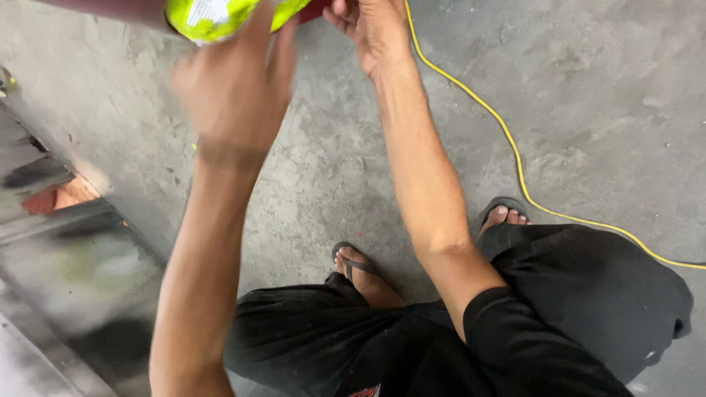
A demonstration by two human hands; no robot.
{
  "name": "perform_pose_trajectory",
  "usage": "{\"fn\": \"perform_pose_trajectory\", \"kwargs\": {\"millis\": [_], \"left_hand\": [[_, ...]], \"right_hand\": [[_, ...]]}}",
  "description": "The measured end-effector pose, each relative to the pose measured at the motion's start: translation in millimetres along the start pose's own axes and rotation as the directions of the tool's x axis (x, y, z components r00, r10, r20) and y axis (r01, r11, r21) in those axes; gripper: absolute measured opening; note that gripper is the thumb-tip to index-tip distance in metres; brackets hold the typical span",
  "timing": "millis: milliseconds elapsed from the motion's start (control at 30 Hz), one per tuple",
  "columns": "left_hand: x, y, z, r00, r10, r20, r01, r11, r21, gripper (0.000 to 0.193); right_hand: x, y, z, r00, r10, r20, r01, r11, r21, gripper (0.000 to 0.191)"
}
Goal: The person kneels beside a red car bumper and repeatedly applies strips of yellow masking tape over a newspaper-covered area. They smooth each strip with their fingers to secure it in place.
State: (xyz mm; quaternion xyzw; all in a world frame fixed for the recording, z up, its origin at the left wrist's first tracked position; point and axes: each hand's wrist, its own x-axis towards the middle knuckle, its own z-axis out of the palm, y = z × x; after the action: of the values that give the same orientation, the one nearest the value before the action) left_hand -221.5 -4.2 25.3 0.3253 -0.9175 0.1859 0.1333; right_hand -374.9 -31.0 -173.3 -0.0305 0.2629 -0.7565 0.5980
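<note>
The packet (213, 16) at the top edge is bright yellow-green with a white patch. The cable (515, 158) across the floor (603, 95) is yellow; the floor itself is mottled grey. The trousers (588, 294) are black, and the sandal (353, 263) strap is dark grey.

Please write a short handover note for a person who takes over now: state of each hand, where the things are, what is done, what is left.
Left hand: raised and blurred, fingers on the yellow-green packet at the top edge; grip not clear.
Right hand: at the dark red thing beside the packet, mostly cut off by the frame.
Yellow cable runs across the concrete floor to the right of the feet.
Done: packet is up at the hands.
Left: cannot tell; the packet's state is hidden.
</note>
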Motion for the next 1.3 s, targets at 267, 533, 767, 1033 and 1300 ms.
{"fn": "perform_pose_trajectory", "kwargs": {"millis": [267, 533, 767, 1033, 1300], "left_hand": [[-142, -17, -83, 0.699, -0.654, 0.291, 0.704, 0.701, -0.116, 0.022], [-127, -30, -45, 0.814, -0.494, 0.305, 0.579, 0.73, -0.362, 0.027], [-52, -9, -12, 0.858, -0.369, 0.358, 0.478, 0.829, -0.292, 0.044], [-101, 0, -16, 0.724, -0.512, 0.461, 0.66, 0.71, -0.247, 0.041], [-118, -11, 14, 0.643, -0.524, 0.559, 0.722, 0.658, -0.213, 0.037]], "right_hand": [[13, 14, -20, 0.994, 0.072, 0.086, -0.076, 0.996, 0.051, 0.017], [18, 18, -15, 0.995, 0.093, 0.019, -0.094, 0.994, 0.054, 0.017], [13, -3, 0, 0.975, 0.211, 0.065, -0.21, 0.977, -0.024, 0.035], [3, -7, 10, 0.989, 0.146, -0.009, -0.146, 0.979, -0.141, 0.042], [-3, 11, 10, 0.996, 0.088, 0.029, -0.086, 0.995, -0.05, 0.045]]}}
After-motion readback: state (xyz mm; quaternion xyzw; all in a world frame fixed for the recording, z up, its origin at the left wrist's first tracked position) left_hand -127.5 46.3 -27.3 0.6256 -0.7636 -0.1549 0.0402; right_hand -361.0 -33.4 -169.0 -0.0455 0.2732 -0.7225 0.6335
